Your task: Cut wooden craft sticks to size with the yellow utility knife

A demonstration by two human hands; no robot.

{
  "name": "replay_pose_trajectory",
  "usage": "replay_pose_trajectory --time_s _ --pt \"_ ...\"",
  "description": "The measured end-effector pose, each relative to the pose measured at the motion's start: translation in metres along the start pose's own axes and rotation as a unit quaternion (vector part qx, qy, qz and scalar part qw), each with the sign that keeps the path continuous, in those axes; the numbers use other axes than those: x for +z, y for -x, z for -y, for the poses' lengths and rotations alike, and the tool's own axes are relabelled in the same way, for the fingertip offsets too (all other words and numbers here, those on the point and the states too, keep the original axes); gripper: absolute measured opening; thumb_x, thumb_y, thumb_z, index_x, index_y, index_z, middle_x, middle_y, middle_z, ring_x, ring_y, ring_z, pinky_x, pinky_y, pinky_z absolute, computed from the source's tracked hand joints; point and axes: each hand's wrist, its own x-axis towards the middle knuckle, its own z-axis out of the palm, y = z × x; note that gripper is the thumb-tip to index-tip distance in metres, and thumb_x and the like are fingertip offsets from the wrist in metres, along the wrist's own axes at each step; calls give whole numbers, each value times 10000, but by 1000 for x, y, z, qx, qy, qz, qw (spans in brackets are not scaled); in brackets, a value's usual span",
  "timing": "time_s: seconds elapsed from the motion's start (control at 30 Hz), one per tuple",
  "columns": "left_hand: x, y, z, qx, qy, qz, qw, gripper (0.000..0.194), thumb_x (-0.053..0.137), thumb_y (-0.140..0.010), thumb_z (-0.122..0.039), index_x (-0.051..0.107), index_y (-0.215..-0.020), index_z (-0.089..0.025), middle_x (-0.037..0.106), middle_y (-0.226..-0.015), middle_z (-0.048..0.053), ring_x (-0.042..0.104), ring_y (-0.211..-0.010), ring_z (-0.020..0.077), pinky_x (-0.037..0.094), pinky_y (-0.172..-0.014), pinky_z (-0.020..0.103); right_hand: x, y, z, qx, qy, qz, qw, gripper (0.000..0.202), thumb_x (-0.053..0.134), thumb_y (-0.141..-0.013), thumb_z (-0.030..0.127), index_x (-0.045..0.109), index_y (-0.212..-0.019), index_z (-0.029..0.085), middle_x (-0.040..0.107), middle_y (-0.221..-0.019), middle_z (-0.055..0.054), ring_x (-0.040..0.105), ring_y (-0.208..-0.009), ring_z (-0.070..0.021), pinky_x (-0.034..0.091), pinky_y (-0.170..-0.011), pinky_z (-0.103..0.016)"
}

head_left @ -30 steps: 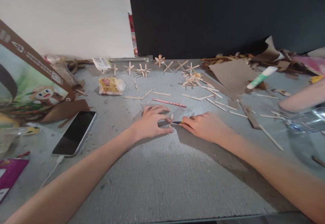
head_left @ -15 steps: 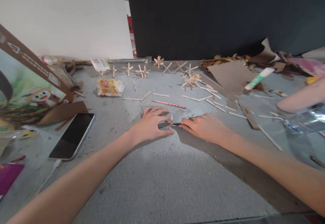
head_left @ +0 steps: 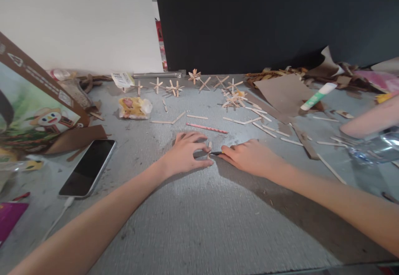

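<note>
My left hand (head_left: 190, 154) lies on the table, thumb and forefinger pinching a short popsicle stick piece (head_left: 210, 145) that points away from me. My right hand (head_left: 245, 155) is closed round a craft knife, its dark pointed blade (head_left: 215, 153) reaching left to the stick between my left fingertips. A bit of yellow handle shows at my right fingers; the rest is hidden in the hand. Just beyond both hands rests a red patterned pencil (head_left: 206, 127). Behind it lie bent popsicle sticks (head_left: 168, 121) and several star shapes made of crossed sticks (head_left: 173, 88).
A phone (head_left: 88, 167) on a white cable lies left, near a printed paper bag (head_left: 46, 112). A yellow packet (head_left: 134, 107) sits farther back. At right are cardboard (head_left: 280, 96), a green-and-white glue tube (head_left: 318, 96), a plastic bottle (head_left: 377, 147) and another person's arm (head_left: 370, 119).
Both hands keep almost the same place and grip. The blade tip has shifted very slightly at the stick, and the whole view has moved a little.
</note>
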Motion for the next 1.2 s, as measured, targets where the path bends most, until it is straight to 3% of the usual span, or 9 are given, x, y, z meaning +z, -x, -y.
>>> replay_pose_trajectory --time_s 0.53,0.77,1.2 --pt "-1 0 -2 3 -2 -2 1000 237 806 -852 -497 772 -972 -295 645 -1460 37 512 -1417 321 297 -1186 545 -23 -11 2 -21 30 42 998 298 527 -1082 329 760 -1028 151 725 -663 -99 724 -660 -258 371 -570 -318" --pt "-2 0 -1 3 5 -8 1000 244 829 -835 -477 778 -981 -288 649 -1444 47 509 -1416 325 274 -1202 543 -43 -17 5 -70 53 54 995 210 593 -979 71 782 -1005 159 782 -802 -106 753 -736 -239 450 -627 -320" --pt "-2 -1 1 21 -24 14 999 244 750 -901 -498 761 -1027 -290 613 -1491 50 479 -1439 323 279 -1205 550 -1 -6 2 -18 -7 25 1000 343 439 -1118 343 718 -1092 145 743 -689 -89 719 -642 -245 342 -569 -305"
